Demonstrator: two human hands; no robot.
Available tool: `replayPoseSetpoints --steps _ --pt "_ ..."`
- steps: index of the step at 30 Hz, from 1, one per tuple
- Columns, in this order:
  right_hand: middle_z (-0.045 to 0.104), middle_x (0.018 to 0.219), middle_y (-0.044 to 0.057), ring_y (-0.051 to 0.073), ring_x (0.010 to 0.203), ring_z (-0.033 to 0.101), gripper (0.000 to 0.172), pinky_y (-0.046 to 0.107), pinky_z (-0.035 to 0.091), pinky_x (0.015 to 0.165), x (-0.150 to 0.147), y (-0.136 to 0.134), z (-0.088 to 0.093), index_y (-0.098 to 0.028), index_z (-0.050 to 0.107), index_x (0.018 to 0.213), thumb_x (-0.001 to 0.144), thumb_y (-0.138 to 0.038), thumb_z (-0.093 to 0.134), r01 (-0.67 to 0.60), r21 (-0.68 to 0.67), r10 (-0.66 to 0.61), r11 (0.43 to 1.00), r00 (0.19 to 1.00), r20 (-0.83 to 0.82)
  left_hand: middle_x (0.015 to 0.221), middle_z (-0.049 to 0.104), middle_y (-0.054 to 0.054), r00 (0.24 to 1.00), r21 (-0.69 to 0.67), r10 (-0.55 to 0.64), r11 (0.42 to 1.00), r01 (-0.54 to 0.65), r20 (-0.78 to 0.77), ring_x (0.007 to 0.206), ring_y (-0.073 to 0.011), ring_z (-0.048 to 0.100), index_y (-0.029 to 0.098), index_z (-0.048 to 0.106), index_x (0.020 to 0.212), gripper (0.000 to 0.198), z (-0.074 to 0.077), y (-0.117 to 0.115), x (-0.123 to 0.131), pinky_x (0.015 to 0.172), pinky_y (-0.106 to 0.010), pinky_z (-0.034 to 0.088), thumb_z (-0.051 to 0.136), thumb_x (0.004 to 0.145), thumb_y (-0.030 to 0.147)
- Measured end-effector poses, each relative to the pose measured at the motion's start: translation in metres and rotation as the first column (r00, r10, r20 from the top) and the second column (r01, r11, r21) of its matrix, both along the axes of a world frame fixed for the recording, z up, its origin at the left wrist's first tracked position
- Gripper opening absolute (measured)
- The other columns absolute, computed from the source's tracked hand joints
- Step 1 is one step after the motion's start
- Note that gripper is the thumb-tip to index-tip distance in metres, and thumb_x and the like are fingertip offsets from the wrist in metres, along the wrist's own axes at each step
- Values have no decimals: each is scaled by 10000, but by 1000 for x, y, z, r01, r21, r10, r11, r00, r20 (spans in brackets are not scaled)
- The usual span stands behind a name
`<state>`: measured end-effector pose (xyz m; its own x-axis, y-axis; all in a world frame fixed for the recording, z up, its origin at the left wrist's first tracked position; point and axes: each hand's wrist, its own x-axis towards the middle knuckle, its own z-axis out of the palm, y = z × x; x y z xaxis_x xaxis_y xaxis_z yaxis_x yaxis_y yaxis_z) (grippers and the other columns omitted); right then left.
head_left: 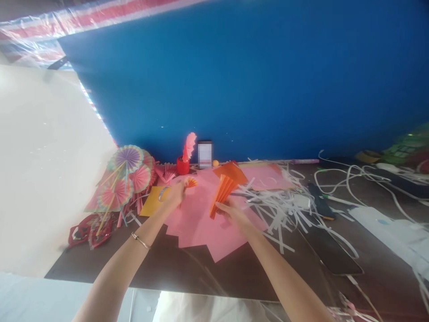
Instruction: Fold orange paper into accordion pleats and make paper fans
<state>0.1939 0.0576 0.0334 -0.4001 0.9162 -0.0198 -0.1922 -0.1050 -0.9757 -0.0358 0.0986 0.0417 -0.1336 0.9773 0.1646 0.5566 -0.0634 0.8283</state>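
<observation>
My right hand (231,211) is closed on an orange pleated paper (222,193), with the thumb over its lower edge. The folds fan out towards the top. To its left, my left hand (177,193) is closed at a small yellow-orange folded paper fan (191,182), which sticks out past the fingers. Both hands are above overlapping pink paper sheets (197,223) on the dark table. An orange sheet (236,172) lies just behind the pleated paper. A yellow sheet (150,202) lies beside my left wrist.
Several paper pinwheel fans (125,161) are piled at the left. A red pot (182,166) with a pink folded paper stands by the blue panel (234,80). White paper strips (278,205) lie heaped at the right, near a phone (331,250) and tangled white cables (348,176).
</observation>
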Motion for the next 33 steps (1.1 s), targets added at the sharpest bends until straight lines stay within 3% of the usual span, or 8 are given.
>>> replayPoseSetpoints --steps 6,9,11,16,20,25,27,33 --pt "635 760 9 171 682 599 207 314 509 624 -1 -2 0 -212 606 810 678 -344 695 -22 -48 18 999 997 -79 679 599 -15 961 19 -98 995 97 259 695 -165 610 174 519 631 113 -3 -7 25 686 -292 469 594 708 208" --pt "615 699 -9 156 640 583 155 291 485 600 1 0 -6 -210 606 738 661 -293 712 -26 -98 10 995 987 -160 686 635 -22 697 -10 -132 981 196 705 732 -169 642 157 585 654 126 -9 -16 37 771 -314 474 693 634 218" --pt "610 676 -18 148 623 577 132 283 474 596 2 3 -12 -210 608 714 661 -277 709 -47 -118 22 992 979 -204 755 668 -42 532 -52 -96 965 256 841 784 -170 646 146 639 723 157 -11 -25 42 830 -316 458 730 616 218" --pt "671 820 38 201 811 616 152 342 476 769 5 10 -25 -195 645 754 687 -325 684 -97 -142 60 985 968 -243 922 674 -43 389 -66 -51 957 281 920 860 -147 626 160 684 881 265 -18 -41 46 867 -300 448 752 628 199" --pt "673 1003 51 244 1059 560 149 411 398 961 5 8 -22 -228 657 793 683 -323 693 -102 -148 63 984 967 -245 854 669 -27 496 -55 -57 977 208 867 779 -132 624 191 664 1027 378 -30 -47 48 821 -313 474 738 658 237" --pt "586 1216 37 247 1175 488 272 415 362 1015 1 2 -10 -262 653 991 724 -309 671 -226 -68 211 972 961 -179 1018 603 -78 817 140 -158 986 96 555 941 -188 590 217 645 1069 342 -32 -53 54 730 -283 526 661 732 268" --pt "562 1250 38 243 1184 481 309 416 378 994 0 0 -7 -263 634 1049 745 -316 654 -240 -64 225 969 957 -182 1061 560 -89 897 236 -169 969 74 409 1000 -202 561 223 648 1053 292 -30 -56 56 651 -242 541 617 766 268" --pt "657 1049 81 244 1017 588 318 404 437 885 -3 -5 -4 -199 650 1024 742 -346 656 -347 -98 326 933 928 -179 1128 489 -81 909 357 -209 931 73 360 983 -189 600 244 588 1125 300 -32 -64 62 676 -270 586 540 828 246"
